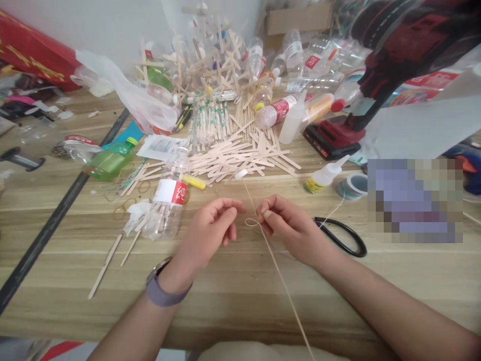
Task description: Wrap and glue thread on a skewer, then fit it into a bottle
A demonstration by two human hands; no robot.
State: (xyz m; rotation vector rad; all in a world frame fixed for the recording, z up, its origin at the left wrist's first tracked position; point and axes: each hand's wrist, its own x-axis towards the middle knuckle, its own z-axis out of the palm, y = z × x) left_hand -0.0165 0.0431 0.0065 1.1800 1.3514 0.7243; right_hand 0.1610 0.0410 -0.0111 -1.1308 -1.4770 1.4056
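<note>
String (246, 221) makes a loop at the thin stick (280, 273); right hand (289, 223) seems pinching string, left hand (212, 228) is free. Tying seems the step; next probably calls for careful tightening.

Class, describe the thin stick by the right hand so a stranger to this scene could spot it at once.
On the table, find the heap of flat sticks, with a white cap at its near edge. From near that cap, the stick runs past the right hand towards the wearer. Unlike the heaped ones, it is long, thin and alone, with a string loop by it.
</note>
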